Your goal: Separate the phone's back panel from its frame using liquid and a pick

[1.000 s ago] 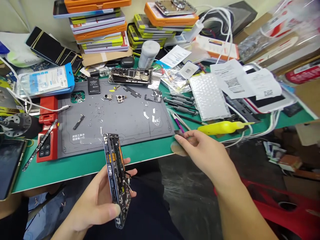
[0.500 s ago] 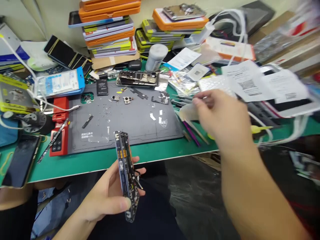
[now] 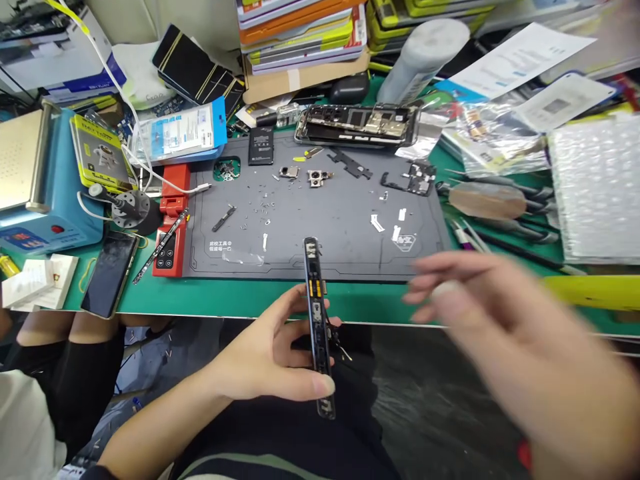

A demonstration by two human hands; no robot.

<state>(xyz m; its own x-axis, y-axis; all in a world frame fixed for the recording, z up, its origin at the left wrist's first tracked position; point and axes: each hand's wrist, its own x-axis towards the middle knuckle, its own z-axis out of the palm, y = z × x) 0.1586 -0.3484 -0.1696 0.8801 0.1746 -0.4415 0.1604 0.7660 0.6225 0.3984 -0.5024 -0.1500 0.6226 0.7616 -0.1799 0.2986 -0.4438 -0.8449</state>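
My left hand (image 3: pixel 280 353) is wrapped round an opened phone body (image 3: pixel 317 327), held edge-on in front of the table's edge. Its thumb presses the near end of the frame, and the fingers go behind it. Loose thin cables stick out from the phone's right side. My right hand (image 3: pixel 495 333) is over the table's front edge at the right, smeared by motion. Its fingers look apart, and no tool shows in them. A grey work mat (image 3: pixel 320 213) bears small screws, camera modules (image 3: pixel 320 177), a battery (image 3: pixel 261 145) and another opened phone (image 3: pixel 357 125).
Tweezers and other hand tools (image 3: pixel 530 233) lie right of the mat beside a bubble-wrap pouch (image 3: pixel 595 193). A red clamp (image 3: pixel 170 227) sits at the mat's left edge. Stacked boxes (image 3: pixel 305 40) and a white bottle (image 3: pixel 425 60) stand behind. Another person's legs (image 3: pixel 60 340) show at the lower left.
My right hand has left the tools at the right of the mat and come nearer to me. The phone is turned more edge-on in my left hand. The view has shifted.
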